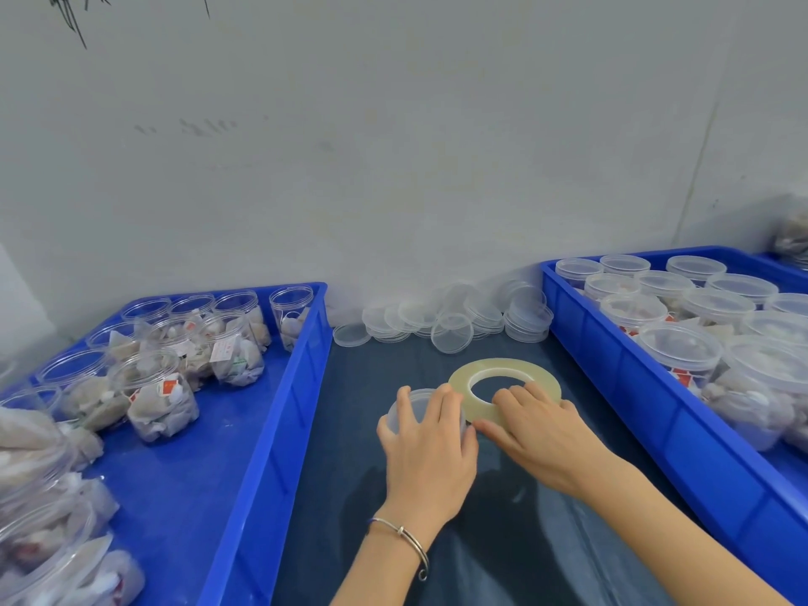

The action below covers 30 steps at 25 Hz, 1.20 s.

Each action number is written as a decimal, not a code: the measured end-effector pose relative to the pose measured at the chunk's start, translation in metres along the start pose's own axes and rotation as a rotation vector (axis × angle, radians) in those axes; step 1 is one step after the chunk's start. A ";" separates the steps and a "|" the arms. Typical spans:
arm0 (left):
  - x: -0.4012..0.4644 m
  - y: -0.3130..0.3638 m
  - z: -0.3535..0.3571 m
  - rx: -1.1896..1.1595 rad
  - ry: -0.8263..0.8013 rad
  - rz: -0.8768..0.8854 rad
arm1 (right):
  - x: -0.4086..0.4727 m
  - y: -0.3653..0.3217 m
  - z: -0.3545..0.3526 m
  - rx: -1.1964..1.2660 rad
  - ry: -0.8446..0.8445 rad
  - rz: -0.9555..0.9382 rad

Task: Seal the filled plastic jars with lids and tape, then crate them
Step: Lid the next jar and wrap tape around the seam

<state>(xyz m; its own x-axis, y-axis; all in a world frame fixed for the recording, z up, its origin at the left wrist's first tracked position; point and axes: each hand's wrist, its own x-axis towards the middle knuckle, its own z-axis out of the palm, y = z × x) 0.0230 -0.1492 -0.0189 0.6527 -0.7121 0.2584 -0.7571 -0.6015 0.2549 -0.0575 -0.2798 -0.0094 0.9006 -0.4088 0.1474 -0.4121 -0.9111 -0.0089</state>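
A lidded clear jar (413,402) stands on the dark table between two blue crates. My left hand (430,443) grips it from above, fingers curled over the lid. Just right of the jar lies a flat yellowish tape roll (503,369). My right hand (540,430) rests on the roll's near edge, fingers on top and thumb toward the jar. The left blue crate (280,413) holds several open filled jars (159,398) without lids. The right blue crate (621,365) holds several filled jars with lids on (680,347).
A heap of loose clear lids (452,319) lies along the grey wall at the back of the table. A further blue crate's corner (782,260) shows at the far right. Dark table surface (350,387) runs between the crates.
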 end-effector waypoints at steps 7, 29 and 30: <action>0.002 -0.001 0.002 -0.016 0.048 0.008 | -0.001 -0.002 -0.001 0.001 0.014 0.020; 0.080 -0.037 -0.008 -0.037 -0.069 0.034 | -0.039 -0.071 -0.030 0.150 0.405 0.268; 0.084 -0.039 -0.009 -0.008 -0.099 0.014 | -0.048 -0.071 -0.029 0.133 0.511 0.228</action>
<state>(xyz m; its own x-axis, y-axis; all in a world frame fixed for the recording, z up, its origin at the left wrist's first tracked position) 0.1082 -0.1825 0.0010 0.6358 -0.7532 0.1688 -0.7659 -0.5883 0.2596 -0.0759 -0.1939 0.0129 0.5959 -0.5487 0.5864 -0.5377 -0.8150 -0.2161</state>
